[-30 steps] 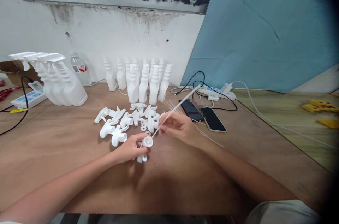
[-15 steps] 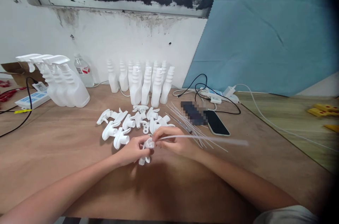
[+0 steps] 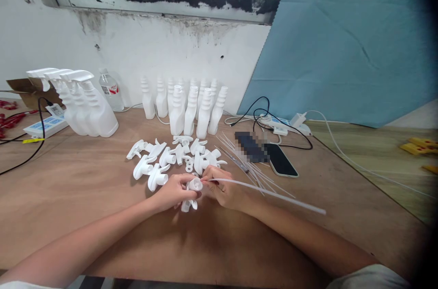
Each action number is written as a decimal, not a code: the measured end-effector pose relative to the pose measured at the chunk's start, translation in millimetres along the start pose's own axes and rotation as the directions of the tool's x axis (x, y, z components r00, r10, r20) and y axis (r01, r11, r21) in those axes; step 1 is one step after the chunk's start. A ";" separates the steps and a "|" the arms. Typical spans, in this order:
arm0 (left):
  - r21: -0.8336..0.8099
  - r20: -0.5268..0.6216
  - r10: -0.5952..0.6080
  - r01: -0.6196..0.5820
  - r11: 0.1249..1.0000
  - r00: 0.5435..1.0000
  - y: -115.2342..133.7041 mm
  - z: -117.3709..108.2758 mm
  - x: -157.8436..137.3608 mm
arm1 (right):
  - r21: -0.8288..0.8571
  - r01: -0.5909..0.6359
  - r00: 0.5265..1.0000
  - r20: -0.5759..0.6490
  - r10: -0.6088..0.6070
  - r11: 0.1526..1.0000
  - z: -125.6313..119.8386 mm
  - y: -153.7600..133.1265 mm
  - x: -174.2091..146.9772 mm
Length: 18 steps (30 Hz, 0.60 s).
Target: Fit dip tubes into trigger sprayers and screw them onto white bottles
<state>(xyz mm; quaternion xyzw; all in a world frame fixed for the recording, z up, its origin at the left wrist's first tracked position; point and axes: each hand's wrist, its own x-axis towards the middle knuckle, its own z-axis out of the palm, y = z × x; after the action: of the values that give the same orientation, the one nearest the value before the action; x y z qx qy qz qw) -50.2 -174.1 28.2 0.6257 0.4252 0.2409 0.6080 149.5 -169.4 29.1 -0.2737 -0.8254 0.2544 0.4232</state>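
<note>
My left hand point(image 3: 176, 194) is closed around a white trigger spray head point(image 3: 195, 184), its round collar facing up and to the right. Close beside it, my right hand point(image 3: 221, 188) pinches a thin white plastic tube point(image 3: 273, 193) near one end. That end is at the collar's opening; whether it sits inside I cannot tell. The tube's long free part slopes down to the right over my right forearm. Just beyond my hands lies a group of loose white trigger spray heads point(image 3: 158, 177). More thin tubes point(image 3: 255, 175) lie fanned out to the right of them.
Open white bottles point(image 3: 204, 116) stand near the wall. At left are bottles fitted with spray heads point(image 3: 92, 111), a clear water bottle point(image 3: 111, 90) and a power strip point(image 3: 46, 127). A phone point(image 3: 282, 160), black cables point(image 3: 290, 145) and another power strip point(image 3: 284, 124) lie at right.
The tube's free end has swung downward, and the tube now bows toward the right forearm. Both hands stay close together, with the spray head's collar turned slightly more toward view.
</note>
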 end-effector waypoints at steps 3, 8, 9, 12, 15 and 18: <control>0.011 -0.017 -0.005 0.005 1.000 1.000 1.1 1.1 0.4 | 0.039 0.009 1.000 -0.030 -0.008 0.999 4.8 4.0 -2.7; 0.022 -0.026 0.022 -0.021 1.000 0.999 -0.1 2.8 0.6 | 0.053 0.011 0.999 -0.044 -0.009 0.999 9.5 5.3 -4.0; 0.019 -0.027 0.029 -0.029 0.999 0.999 -1.1 3.0 0.7 | 0.053 0.011 0.999 -0.045 -0.009 0.999 10.4 5.5 -4.4; 0.024 -0.033 0.043 -0.042 0.999 0.999 -4.3 3.6 1.2 | 0.051 0.000 0.999 -0.044 0.002 0.999 12.9 8.5 -6.4; 0.041 -0.042 0.042 -0.040 0.998 0.998 -5.8 4.1 2.0 | 0.042 -0.014 0.999 -0.050 0.016 0.999 14.1 11.9 -9.0; 0.023 -0.018 0.011 -0.010 1.000 1.000 -4.4 3.4 2.0 | 0.029 -0.026 0.998 -0.055 0.028 0.999 13.1 8.6 -10.0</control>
<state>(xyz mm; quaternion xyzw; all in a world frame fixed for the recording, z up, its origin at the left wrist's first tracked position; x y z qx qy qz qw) -47.4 -174.8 23.0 0.6325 0.4301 0.2449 0.5958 145.5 -172.3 11.3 -0.2856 -0.8060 0.2642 0.4462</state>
